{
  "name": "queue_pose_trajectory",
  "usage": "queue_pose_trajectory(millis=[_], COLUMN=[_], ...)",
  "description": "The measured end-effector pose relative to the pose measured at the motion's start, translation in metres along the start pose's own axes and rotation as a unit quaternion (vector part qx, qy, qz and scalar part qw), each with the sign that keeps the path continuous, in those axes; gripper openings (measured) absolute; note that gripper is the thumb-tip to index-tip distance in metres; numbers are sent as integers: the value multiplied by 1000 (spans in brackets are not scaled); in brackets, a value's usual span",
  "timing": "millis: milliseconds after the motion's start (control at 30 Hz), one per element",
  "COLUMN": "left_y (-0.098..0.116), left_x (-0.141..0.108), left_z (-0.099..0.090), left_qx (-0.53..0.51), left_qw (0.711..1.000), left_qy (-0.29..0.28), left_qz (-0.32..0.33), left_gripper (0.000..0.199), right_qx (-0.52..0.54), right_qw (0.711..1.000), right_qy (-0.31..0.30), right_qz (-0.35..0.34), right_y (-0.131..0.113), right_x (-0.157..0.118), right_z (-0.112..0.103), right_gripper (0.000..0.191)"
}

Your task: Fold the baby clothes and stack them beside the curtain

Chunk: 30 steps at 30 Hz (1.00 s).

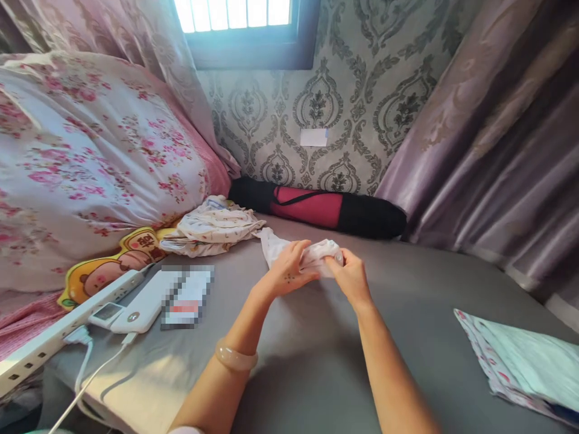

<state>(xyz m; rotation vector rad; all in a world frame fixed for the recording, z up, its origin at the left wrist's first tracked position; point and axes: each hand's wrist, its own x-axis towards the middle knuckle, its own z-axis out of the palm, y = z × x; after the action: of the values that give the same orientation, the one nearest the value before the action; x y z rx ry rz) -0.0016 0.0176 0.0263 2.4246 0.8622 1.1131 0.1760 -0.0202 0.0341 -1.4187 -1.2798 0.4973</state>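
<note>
A white cloth (322,250) is bunched between my two hands above the grey sheet, and one end of it hangs out to the left. My left hand (289,271), with a bangle on the wrist, grips its left part between thumb and fingers. The fingers of my right hand (350,274) are closed on its right end. Just behind and left of my hands lies a crumpled heap of light patterned cloth (217,226).
A black and red long bag (307,208) lies along the wall. At left are a power strip (67,331), a white power bank (145,301), cables and a yellow cushion (106,274). Folded cloth (525,361) lies at right.
</note>
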Motion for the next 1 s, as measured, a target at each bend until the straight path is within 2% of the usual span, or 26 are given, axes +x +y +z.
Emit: queue_pose_trajectory(millis=[67, 133, 267, 400, 500, 567, 633, 700, 733, 767, 800, 867, 933, 1000], left_y=[-5, -8, -9, -7, -5, 1, 10, 22, 27, 32, 36, 36, 27, 9], left_x=[1, 3, 4, 3, 6, 9, 13, 14, 14, 14, 12, 9, 6, 3], left_z=[9, 20, 37, 41, 33, 23, 10, -7, -16, -25, -34, -50, -59, -61], left_qx=[50, 78, 70, 42, -36, -110, -158, -159, -144, -122, -92, -23, 41, 93], left_qw=[998, 995, 996, 991, 984, 975, 964, 953, 945, 935, 927, 920, 931, 947], left_qy=[26, 42, 51, 116, 137, 129, 149, 221, 270, 316, 352, 382, 353, 284], left_qz=[-16, -38, -38, -61, -108, -142, -151, -132, -117, -103, -89, -78, -89, -115], left_gripper=[62, 56, 47, 39, 21, 11, 15, 20, 22, 22, 22, 19, 17, 17], right_qx=[60, 132, 224, 235, 161, 55, -68, -155, -177, -187, -192, -200, -211, -205], right_qw=[995, 981, 957, 951, 961, 957, 922, 872, 859, 862, 880, 937, 973, 977], right_qy=[78, 131, 165, 185, 223, 285, 366, 423, 428, 413, 375, 237, 67, -61], right_qz=[32, 57, 81, 73, 40, -15, -103, -191, -219, -229, -221, -160, -69, -1], right_y=[-5, -13, -29, -36, -38, -45, -57, -69, -72, -73, -71, -60, -43, -28], right_x=[4, 6, 4, 2, 0, -6, -14, -23, -27, -28, -29, -26, -21, -16], right_z=[-11, -23, -46, -66, -82, -93, -103, -111, -114, -118, -121, -126, -128, -127], right_gripper=[24, 26, 30, 32, 30, 30, 31, 30, 29, 29, 30, 33, 36, 39])
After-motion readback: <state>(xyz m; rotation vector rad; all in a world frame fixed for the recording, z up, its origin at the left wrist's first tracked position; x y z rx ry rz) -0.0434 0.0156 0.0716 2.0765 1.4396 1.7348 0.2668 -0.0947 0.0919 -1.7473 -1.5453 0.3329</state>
